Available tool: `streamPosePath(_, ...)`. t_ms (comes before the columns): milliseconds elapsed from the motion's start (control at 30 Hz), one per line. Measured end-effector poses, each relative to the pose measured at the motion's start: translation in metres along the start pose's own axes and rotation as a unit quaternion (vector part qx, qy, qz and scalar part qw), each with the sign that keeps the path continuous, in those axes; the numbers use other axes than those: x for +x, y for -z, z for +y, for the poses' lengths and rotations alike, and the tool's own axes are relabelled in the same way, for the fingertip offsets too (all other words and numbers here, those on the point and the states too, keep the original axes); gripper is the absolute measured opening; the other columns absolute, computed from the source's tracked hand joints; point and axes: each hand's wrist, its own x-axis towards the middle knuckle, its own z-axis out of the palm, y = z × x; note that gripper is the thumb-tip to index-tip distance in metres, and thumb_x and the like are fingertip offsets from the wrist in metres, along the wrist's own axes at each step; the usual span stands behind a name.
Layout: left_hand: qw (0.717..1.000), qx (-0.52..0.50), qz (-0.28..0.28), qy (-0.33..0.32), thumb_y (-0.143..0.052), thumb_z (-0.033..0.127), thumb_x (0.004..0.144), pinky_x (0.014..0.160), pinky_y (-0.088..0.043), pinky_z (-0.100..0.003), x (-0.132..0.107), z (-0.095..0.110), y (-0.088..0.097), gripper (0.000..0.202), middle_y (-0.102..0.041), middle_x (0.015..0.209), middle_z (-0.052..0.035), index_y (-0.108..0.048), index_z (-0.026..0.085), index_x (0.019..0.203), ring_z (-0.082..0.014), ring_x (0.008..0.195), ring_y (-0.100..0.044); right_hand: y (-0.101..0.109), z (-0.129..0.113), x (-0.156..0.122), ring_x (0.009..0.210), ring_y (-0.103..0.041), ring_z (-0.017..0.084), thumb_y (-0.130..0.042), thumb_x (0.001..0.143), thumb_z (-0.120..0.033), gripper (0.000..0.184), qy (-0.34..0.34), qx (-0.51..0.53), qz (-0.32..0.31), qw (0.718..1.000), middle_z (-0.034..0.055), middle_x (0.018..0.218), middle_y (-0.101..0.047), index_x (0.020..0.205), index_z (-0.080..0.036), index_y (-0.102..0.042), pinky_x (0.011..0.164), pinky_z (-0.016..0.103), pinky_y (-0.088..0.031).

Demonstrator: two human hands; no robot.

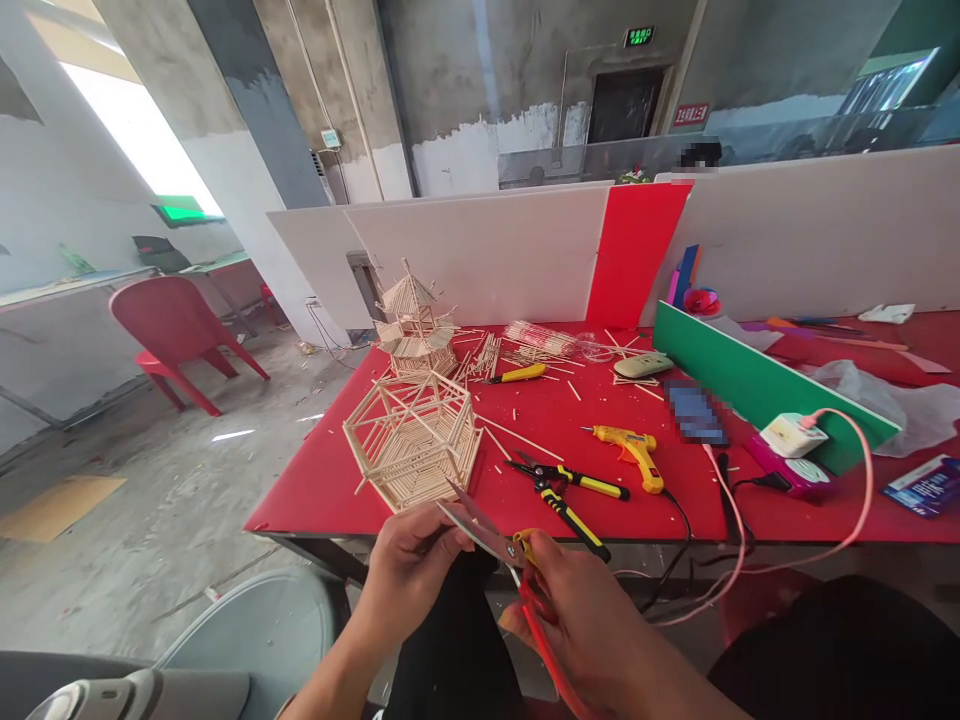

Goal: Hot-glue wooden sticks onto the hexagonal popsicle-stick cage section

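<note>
In my right hand (566,600) is a pair of scissors (495,540) with red and yellow handles, its blades parted and pointing up to the left. My left hand (412,560) is closed beside the blades, thumb against fingers; whatever it pinches is too small or hidden to name. Just beyond the hands, at the table's front left, stands an open six-sided frame (416,445) of thin wooden sticks. Behind it rises a small tiered stick pagoda (412,325). Yellow-and-black pliers (570,490) lie right of the frame, with a yellow glue gun (630,450) farther right.
On the red table (315,490) lie loose sticks (480,360), a yellow utility knife (517,374), and a phone (697,412). A green board (765,380) stands at right near a power strip (795,470) with trailing cables. A grey bin (255,620) sits below left.
</note>
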Motion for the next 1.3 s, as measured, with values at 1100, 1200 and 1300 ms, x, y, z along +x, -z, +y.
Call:
streamPosePath(1100, 0.997, 0.017, -0.074, 0.011, -0.055, 0.029, 0.096, 0.065, -0.047, -0.025, -0.034, -0.011, -0.048, 0.029, -0.071, 0.074, -0.0083, -0.079, 0.021, 0.082, -0.0175, 0.067, -0.063, -0.049, 0.043, -0.046, 0.068, -0.052, 0.017, -0.049, 0.072, -0.008, 0.021, -0.048, 0.022, 0.023, 0.998, -0.0017, 0.075, -0.058, 0.084, -0.024, -0.041, 0.065, 0.028, -0.030)
streamPosePath(1200, 0.996, 0.012, -0.079, 0.039, -0.058, 0.034, 0.094, 0.063, -0.044, -0.025, -0.037, -0.015, -0.050, 0.029, -0.067, 0.069, -0.0070, -0.077, 0.019, 0.079, -0.0171, 0.065, -0.059, -0.053, 0.048, -0.049, 0.068, -0.052, 0.017, -0.047, 0.069, -0.006, 0.024, -0.055, 0.039, 0.028, 0.997, -0.0028, 0.069, -0.055, 0.078, -0.025, -0.037, 0.062, 0.027, -0.028)
streamPosePath(1300, 0.995, -0.010, -0.071, 0.072, -0.059, 0.038, 0.094, 0.061, -0.043, -0.024, -0.040, -0.022, -0.052, 0.031, -0.064, 0.067, -0.0049, -0.075, 0.018, 0.077, -0.0153, 0.062, -0.056, -0.055, 0.051, -0.053, 0.067, -0.052, 0.018, -0.045, 0.072, -0.007, 0.022, -0.063, 0.057, 0.023, 0.996, -0.0027, 0.070, -0.056, 0.081, -0.025, -0.037, 0.062, 0.027, -0.029)
